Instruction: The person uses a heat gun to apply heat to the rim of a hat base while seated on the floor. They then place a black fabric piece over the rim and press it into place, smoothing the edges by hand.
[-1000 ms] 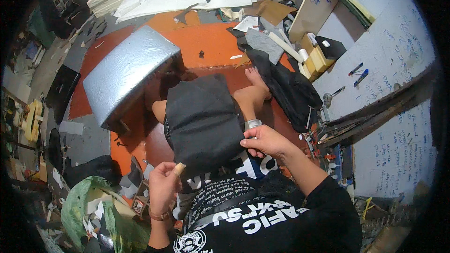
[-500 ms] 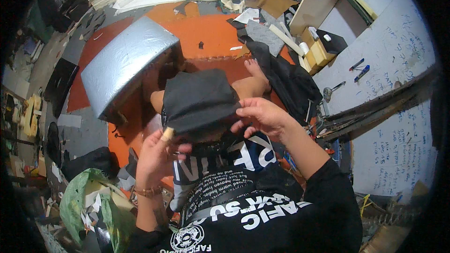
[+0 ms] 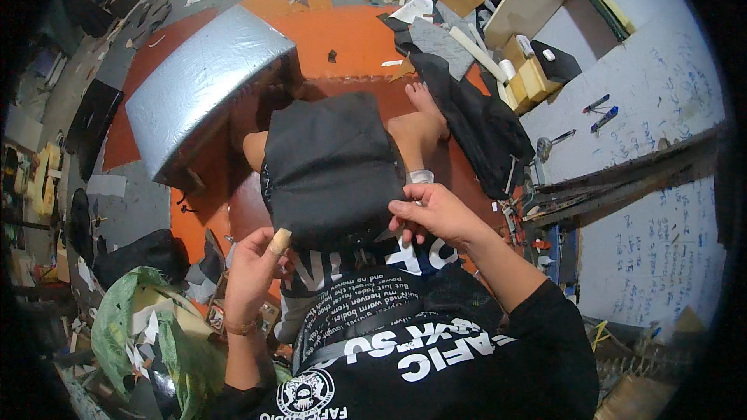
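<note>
A black sheet of fabric [image 3: 331,163] lies across my lap, with faint creases running over it. My right hand [image 3: 436,214] pinches the fabric's near right edge between thumb and fingers. At the near left corner is my left hand [image 3: 253,264], closed at the fabric's edge, with a tan wrap around its thumb. Its fingers are partly hidden beneath the thumb and the edge. What lies under the fabric is mostly covered.
A silver-covered padded block [image 3: 210,85] stands on the orange sheet [image 3: 342,39] at my left. Black cloth [image 3: 475,124] lies beyond my right foot. A green sack of scraps [image 3: 117,327] is at the near left. Pens [image 3: 603,118] rest on the written-on white board [image 3: 638,264].
Both hands have moved toward me with the fabric's near edge. The fabric now lies flatter and stretches further toward my body.
</note>
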